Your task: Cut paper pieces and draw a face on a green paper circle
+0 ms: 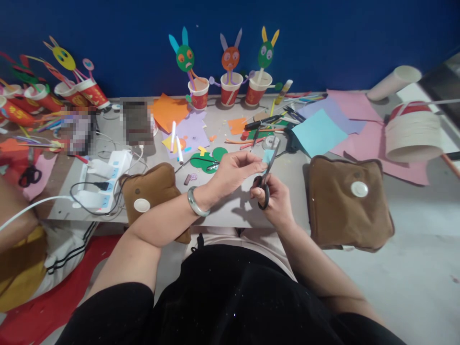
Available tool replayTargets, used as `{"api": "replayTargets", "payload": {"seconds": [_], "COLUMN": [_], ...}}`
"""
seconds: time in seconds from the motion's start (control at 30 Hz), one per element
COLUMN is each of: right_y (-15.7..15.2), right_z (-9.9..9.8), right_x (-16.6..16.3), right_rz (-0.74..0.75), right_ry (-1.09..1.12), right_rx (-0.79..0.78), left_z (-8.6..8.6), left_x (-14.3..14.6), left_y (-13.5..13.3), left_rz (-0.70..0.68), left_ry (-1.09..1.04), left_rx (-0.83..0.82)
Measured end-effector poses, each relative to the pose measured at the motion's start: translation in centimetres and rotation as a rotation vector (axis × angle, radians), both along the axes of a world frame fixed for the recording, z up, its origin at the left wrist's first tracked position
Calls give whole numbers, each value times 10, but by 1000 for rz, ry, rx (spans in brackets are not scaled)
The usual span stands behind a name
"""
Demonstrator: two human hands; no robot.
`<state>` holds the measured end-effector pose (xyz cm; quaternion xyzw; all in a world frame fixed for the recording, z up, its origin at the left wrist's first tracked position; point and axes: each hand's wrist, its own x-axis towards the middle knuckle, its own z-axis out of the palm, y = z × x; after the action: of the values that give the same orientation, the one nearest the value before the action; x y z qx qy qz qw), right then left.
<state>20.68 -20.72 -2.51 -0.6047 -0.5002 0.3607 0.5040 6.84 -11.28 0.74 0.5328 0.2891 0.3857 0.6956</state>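
Observation:
My left hand (239,172), with a bangle on its wrist, pinches a small piece of light blue paper (268,155) over the table. In my right hand (276,199) is a pair of black-handled scissors (266,194), blades pointing up and away from me. The blades lie at the blue paper; whether they have cut into it I cannot tell. Beyond my left hand are green paper circles (219,154), white markers (178,149) and a lilac sheet (192,127). A larger light blue sheet (319,132) lies to the right of the scissors.
Three paper cups (198,98) with paper rabbit faces stand along the blue wall. Brown cushions (348,206) sit at both sides of my arms. A power strip (115,177) with cables is on the left, near another person's arm (16,211). Pink sheets (355,105) and a paper roll (395,82) lie right.

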Motion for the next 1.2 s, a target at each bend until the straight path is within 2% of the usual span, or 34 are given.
{"api": "replayTargets", "payload": {"seconds": [0.5,1.2], "right_y": [-2,-7], "right_z": [1,0], "right_x": [-7,1], "right_rz": [-21,-23], "right_ry": [24,21], "right_rx": [4,1], "left_z": [4,1], "left_x": [1,0], "left_y": [-6,-1], "left_rz": [21,-34], "left_ry": [52,-45], "left_rx": [-4,-9]}}
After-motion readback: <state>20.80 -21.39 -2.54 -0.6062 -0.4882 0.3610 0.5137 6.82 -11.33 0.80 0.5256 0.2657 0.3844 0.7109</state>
